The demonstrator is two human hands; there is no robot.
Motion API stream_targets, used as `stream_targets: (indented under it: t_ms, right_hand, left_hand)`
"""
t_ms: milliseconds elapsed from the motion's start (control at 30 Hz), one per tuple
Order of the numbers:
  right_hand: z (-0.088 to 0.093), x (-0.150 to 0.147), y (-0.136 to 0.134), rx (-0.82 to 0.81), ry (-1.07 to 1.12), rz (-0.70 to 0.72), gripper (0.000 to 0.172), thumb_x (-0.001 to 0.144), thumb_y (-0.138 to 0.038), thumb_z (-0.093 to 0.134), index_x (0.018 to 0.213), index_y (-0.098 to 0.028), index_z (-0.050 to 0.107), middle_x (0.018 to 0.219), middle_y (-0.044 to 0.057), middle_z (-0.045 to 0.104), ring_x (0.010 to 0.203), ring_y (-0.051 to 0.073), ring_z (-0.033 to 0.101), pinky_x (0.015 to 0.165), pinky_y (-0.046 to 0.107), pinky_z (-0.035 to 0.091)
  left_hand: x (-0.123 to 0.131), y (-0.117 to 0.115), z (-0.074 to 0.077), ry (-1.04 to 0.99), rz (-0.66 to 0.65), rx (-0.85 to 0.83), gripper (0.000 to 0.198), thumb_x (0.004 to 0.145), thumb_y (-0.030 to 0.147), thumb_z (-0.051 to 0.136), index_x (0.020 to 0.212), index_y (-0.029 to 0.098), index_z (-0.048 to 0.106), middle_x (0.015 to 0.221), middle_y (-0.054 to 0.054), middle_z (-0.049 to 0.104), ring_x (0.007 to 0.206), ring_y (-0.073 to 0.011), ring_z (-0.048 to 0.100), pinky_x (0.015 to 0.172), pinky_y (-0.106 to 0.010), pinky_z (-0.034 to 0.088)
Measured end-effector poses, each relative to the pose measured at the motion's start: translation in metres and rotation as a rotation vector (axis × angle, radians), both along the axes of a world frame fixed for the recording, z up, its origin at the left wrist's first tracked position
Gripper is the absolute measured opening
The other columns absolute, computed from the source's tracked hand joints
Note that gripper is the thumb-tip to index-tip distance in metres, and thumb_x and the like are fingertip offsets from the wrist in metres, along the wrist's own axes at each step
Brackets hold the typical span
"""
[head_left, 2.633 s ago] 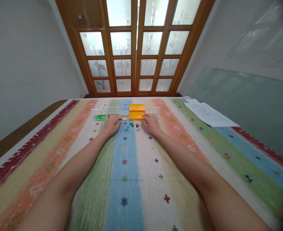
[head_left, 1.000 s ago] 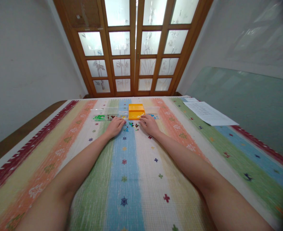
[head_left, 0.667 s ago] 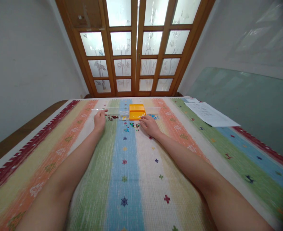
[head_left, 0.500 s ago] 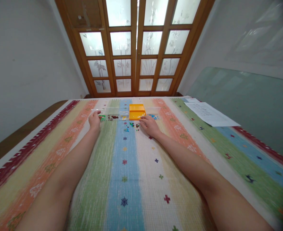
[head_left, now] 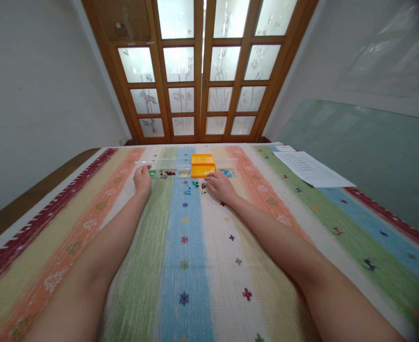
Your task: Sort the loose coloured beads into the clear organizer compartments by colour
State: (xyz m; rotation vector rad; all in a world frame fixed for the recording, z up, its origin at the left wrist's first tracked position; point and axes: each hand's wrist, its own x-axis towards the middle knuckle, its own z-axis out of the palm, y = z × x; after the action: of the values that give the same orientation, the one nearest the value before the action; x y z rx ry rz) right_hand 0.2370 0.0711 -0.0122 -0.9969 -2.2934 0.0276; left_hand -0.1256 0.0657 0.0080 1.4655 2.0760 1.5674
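Observation:
My left hand (head_left: pixel 142 179) is at the left end of a clear compartment box, beside the green pieces (head_left: pixel 152 174). Its fingers are curled together; anything inside them is hidden. Just in front of an open yellow box (head_left: pixel 202 159), my right hand (head_left: pixel 221 185) rests low with its fingers bent together over the edge of a small pile of mixed loose pieces (head_left: pixel 196 184). What its fingertips hold, if anything, is too small to make out. Pale pieces (head_left: pixel 210 171) lie in the yellow box's near section.
The clear box also has dark red pieces (head_left: pixel 167 174), yellow pieces (head_left: pixel 184 174) and blue pieces (head_left: pixel 226 173) in its compartments. A striped tablecloth (head_left: pixel 191 294) covers the table. Printed paper sheets (head_left: pixel 311 168) lie at the right. Beyond the table stand wood-framed glass doors (head_left: pixel 202 85).
My left hand has shifted slightly right, toward the green pieces, and its fingers have curled in. My right hand's fingertips have moved a little left, close to the loose pile.

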Motion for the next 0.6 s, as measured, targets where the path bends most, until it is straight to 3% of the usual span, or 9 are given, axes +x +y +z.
stream_targets:
  t_ms: [100,233,400,600]
  right_hand:
    - [0.000,-0.005,-0.003,-0.001,-0.058,0.025,0.031,0.101,-0.032,0.059,0.128,-0.022,0.071,0.132,0.013,0.067,0.124,0.029,0.057,0.108,0.048,0.044]
    - [0.004,-0.015,-0.009,-0.012,-0.124,0.131,0.039,0.102,-0.036,0.060,0.139,-0.023,0.064,0.140,0.012,0.063,0.132,0.029,0.053,0.112,0.049,0.041]
    - [0.011,-0.022,-0.016,-0.041,-0.155,0.223,0.029,0.105,-0.034,0.054,0.127,-0.025,0.071,0.131,0.009,0.068,0.125,0.026,0.058,0.111,0.048,0.041]
    - [0.017,-0.024,-0.023,-0.038,-0.176,0.287,0.028,0.104,-0.031,0.055,0.124,-0.026,0.073,0.125,0.008,0.072,0.123,0.025,0.060,0.110,0.047,0.041]
  left_hand:
    - [0.012,-0.002,-0.001,0.122,-0.065,0.043,0.030,0.094,0.027,0.045,0.101,0.017,0.072,0.106,-0.009,0.072,0.102,-0.0231,0.065,0.090,-0.034,0.050]
    - [0.029,-0.007,-0.001,0.309,-0.219,0.068,0.026,0.096,0.028,0.048,0.100,0.019,0.073,0.104,-0.009,0.071,0.099,-0.0231,0.064,0.092,-0.035,0.049]
    - [0.041,-0.014,-0.001,0.417,-0.368,0.068,0.027,0.097,0.026,0.047,0.098,0.020,0.073,0.104,-0.008,0.071,0.096,-0.0226,0.065,0.092,-0.036,0.050]
    - [0.040,-0.010,-0.009,0.444,-0.437,0.039,0.028,0.096,0.026,0.049,0.100,0.020,0.075,0.102,-0.008,0.073,0.091,-0.0228,0.065,0.088,-0.037,0.051]
